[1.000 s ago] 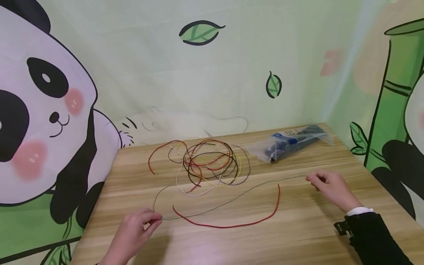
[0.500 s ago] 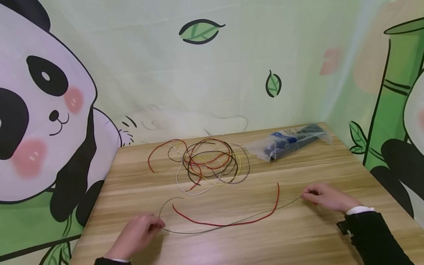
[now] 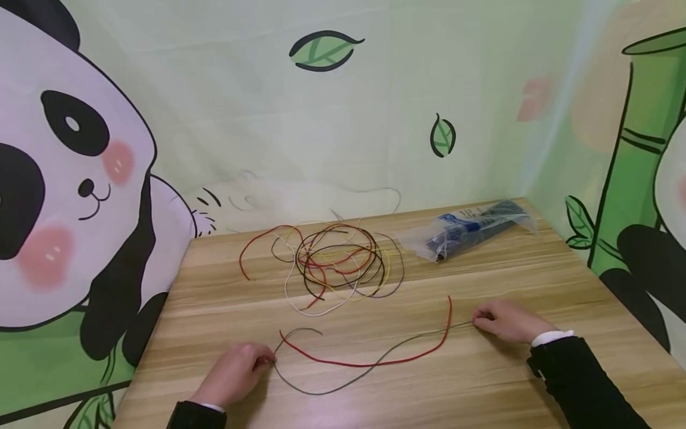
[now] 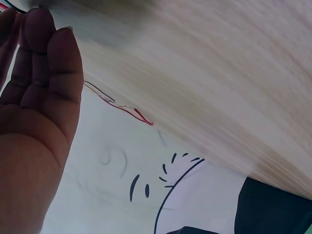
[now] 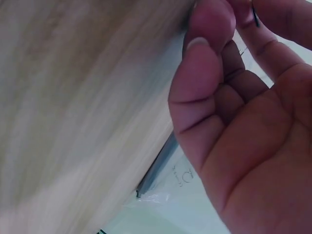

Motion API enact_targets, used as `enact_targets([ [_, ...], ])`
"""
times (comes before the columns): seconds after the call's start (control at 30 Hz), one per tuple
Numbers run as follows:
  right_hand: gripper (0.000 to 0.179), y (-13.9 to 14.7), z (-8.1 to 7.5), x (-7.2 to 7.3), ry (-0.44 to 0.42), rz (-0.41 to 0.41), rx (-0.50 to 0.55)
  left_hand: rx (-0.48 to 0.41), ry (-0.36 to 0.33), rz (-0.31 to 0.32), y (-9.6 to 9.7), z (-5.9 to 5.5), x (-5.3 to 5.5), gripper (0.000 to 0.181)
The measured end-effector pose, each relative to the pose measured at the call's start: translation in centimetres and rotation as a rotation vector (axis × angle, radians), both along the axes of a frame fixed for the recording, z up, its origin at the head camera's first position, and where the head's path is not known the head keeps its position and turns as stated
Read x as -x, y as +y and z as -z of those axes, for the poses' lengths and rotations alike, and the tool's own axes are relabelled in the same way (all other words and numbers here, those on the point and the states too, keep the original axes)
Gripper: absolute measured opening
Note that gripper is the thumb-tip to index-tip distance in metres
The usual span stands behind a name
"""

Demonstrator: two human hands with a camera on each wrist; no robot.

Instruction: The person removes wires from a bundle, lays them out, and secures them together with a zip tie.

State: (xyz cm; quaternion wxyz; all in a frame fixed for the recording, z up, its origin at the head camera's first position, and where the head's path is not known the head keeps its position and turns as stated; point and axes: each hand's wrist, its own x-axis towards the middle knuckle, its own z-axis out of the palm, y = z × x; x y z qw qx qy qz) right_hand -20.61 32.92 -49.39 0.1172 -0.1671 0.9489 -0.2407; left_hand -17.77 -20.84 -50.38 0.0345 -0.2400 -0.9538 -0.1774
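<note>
A thin grey-green wire [image 3: 316, 394] runs between the two hands in the head view, sagging toward the front. My left hand [image 3: 234, 372] pinches it near its left end, and a short tail curls back beyond those fingertips. At the other end, my right hand [image 3: 509, 322] holds the wire between thumb and index finger; in the right wrist view the dark wire tip [image 5: 257, 20] pokes out from the pinch. A shorter, thicker red wire [image 3: 359, 364] lies in a shallow curve on the wooden table [image 3: 214, 316], and the grey-green one crosses over it.
Behind the hands lies a loose tangle of wires [image 3: 305, 280] in red, black, yellow, white and other colours. A clear plastic bag [image 3: 474, 229] with dark contents sits at the back right. A panda-print backdrop [image 3: 214, 119] closes off the table's far edge.
Both hands have come lower and closer together, bringing the grey-green wire forward from near the tangle to over the red wire. Its middle sags more now. The red wire stays put.
</note>
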Motion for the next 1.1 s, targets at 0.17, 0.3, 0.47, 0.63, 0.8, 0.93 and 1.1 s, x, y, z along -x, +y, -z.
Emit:
enact_targets([
  [0.17, 0.006, -0.2, -0.5, -0.2, -0.017, 0.051, -0.016, 0.007, -0.030, -0.024, 0.5, -0.2, -0.1, 0.010],
  [0.3, 0.009, -0.4, -0.9, -0.3, -0.017, 0.094, -0.033, 0.016, -0.043, -0.039, 0.6, -0.1, -0.1, 0.010],
  [0.47, 0.015, -0.7, -1.7, -0.3, 0.008, 0.145, -0.029, 0.007, -0.044, -0.070, 0.5, 0.0, -0.2, 0.009],
  [0.63, 0.014, -1.1, -3.1, 0.0, 0.121, 0.163, 0.008, -0.024, -0.045, -0.133, -0.1, -0.5, -0.2, 0.009],
  [0.8, 0.018, -1.6, -6.3, 0.9, 0.217, 0.224, 0.071, -0.028, -0.067, -0.157, -0.3, -2.6, 0.2, 0.008],
  [0.93, 0.023, -3.1, -8.8, 1.9, 0.232, 0.228, 0.094, -0.005, -0.010, -0.115, 0.3, -4.6, 1.1, 0.005],
  [1.1, 0.012, -8.2, -10.0, 3.5, 0.253, 0.116, 0.084, 0.009, 0.087, -0.022, 3.0, -6.5, 3.2, 0.004],
])
